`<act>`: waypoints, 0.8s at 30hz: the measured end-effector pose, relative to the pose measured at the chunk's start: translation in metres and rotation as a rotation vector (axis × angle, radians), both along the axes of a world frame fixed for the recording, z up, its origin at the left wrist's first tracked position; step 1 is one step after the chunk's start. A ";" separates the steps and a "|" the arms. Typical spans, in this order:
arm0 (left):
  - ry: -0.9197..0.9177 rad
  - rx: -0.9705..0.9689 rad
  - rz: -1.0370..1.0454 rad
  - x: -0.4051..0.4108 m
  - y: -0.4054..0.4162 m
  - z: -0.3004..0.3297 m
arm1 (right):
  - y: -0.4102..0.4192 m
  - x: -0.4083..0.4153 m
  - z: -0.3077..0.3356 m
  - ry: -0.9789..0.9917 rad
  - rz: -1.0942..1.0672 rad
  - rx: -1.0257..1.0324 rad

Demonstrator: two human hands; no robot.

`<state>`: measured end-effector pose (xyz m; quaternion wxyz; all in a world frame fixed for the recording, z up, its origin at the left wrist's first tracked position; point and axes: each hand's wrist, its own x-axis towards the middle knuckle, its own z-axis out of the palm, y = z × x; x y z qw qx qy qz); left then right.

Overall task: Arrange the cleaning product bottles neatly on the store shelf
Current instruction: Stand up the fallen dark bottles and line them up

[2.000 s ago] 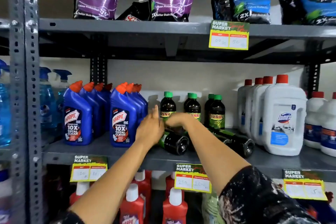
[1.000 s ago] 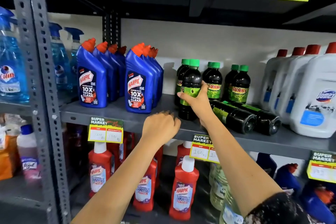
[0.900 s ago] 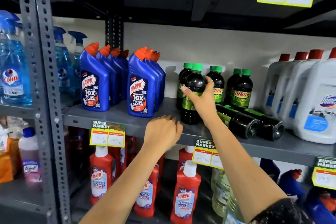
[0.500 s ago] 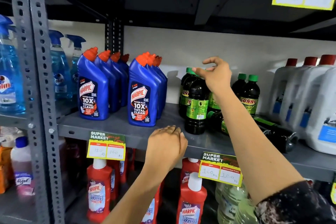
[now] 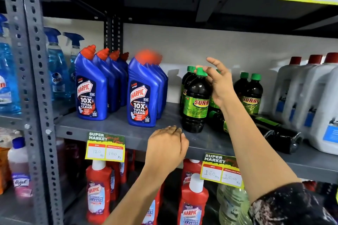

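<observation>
On the grey metal shelf, the right hand, fingers spread, rests against the upright dark green-capped Sunny bottle at the front edge. The left hand, fingers curled together, grips the shelf lip. Two dark bottles lie toppled behind the right forearm.

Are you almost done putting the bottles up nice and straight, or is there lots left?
About halfway. Done: the blue Harpic bottles stand in tidy rows, and a front Sunny bottle stands upright. In hand: the right hand is open beside that bottle's green cap; the left hand rests on the shelf edge. Left: dark bottles lying on their sides need standing up.
</observation>
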<state>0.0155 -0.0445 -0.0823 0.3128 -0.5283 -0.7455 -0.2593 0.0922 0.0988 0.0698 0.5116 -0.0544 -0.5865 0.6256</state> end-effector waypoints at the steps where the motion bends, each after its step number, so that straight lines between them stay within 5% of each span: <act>1: 0.001 -0.003 0.002 0.000 0.000 0.000 | -0.001 -0.001 0.000 0.008 0.003 0.008; 6: 0.008 -0.009 0.009 0.000 0.000 0.000 | -0.006 -0.001 0.002 -0.018 -0.020 0.087; 9: 0.021 -0.006 0.013 0.001 0.000 0.000 | 0.009 0.012 0.000 -0.208 -0.238 0.119; 12: 0.033 0.010 0.020 0.001 -0.001 0.001 | 0.024 0.035 -0.006 -0.987 -0.611 0.592; 15: 0.058 0.044 0.030 0.002 -0.001 0.000 | 0.020 0.049 -0.019 -1.591 -0.571 0.761; 21: 0.076 0.072 0.066 0.005 0.001 0.000 | 0.013 0.043 -0.040 -1.696 -0.717 0.745; 24: 0.048 0.075 0.088 0.009 0.003 0.000 | 0.012 0.039 -0.050 -1.567 -0.801 0.719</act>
